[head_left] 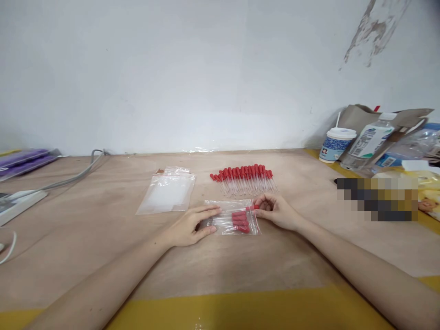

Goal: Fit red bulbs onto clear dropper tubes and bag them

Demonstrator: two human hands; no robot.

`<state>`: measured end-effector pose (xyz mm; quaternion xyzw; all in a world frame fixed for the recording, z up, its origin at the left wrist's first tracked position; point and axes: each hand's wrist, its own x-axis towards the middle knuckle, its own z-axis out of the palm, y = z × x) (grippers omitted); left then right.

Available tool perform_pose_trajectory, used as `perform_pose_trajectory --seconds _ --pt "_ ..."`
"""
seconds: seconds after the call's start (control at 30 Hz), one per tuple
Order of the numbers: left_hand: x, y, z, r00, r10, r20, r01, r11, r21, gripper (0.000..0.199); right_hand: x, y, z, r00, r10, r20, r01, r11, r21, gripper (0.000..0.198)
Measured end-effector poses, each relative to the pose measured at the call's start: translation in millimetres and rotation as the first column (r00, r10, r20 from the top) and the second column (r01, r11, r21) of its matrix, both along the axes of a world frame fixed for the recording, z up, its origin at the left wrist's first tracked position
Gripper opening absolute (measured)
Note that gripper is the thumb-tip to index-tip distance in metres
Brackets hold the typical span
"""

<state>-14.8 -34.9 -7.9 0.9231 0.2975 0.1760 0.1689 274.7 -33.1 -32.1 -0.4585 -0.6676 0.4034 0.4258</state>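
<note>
A clear zip bag (225, 230) lies flat in front of me, its mouth to the right. Inside it are several glass droppers with red rubber bulbs (240, 221), bulbs toward the mouth. My left hand (192, 224) holds the bag's closed end between thumb and fingers. At the mouth, my right hand (275, 210) pinches another dropper (253, 207) by its red bulb, the glass end inside the bag. Behind the bag a row of droppers (245, 176) lies side by side, bulbs toward the wall. A stack of flat clear zip bags (168, 192) lies beyond my left hand.
A paper cup (335, 145) with a straw and a plastic bottle (369, 142) stand at the back right, beside crumpled packaging (419, 146). A power strip (24, 204) with a grey cable (75, 178) and purple packs (27, 161) lie at the left. A white wall (206, 82) bounds the table.
</note>
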Motion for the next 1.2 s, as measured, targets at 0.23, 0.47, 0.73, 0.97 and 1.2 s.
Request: perform_pose_trajectory --seconds 0.23,0.47,0.73,0.97,1.2 --pt "0.4 0.4 0.1 1.0 -0.004 0.009 0.003 1.0 0.008 0.045 -10.8 4.0 3.5 0.997 0.004 0.076 -0.007 0.999 0.036 0.021" --pt "0.6 1.2 -1.1 1.0 -0.007 0.01 0.007 1.0 0.011 0.045 -19.1 9.9 -7.5 0.975 -0.136 0.174 0.118 0.987 0.11 0.02" --pt "0.1 1.8 -1.1 1.0 -0.029 0.01 0.028 0.999 0.033 0.044 -12.0 8.0 -0.7 0.922 0.034 0.386 -0.145 0.954 0.264 0.023" --pt "0.0 1.4 -1.4 0.999 -0.034 0.007 0.034 0.999 0.029 0.043 8.6 6.3 4.9 0.818 -0.17 0.55 -0.217 0.794 0.568 0.041" --pt "-3.3 3.5 -1.2 0.999 -0.043 0.004 0.043 0.999 0.002 0.042 -1.2 5.3 1.5 0.779 -0.226 0.585 -0.358 0.607 0.71 0.021"
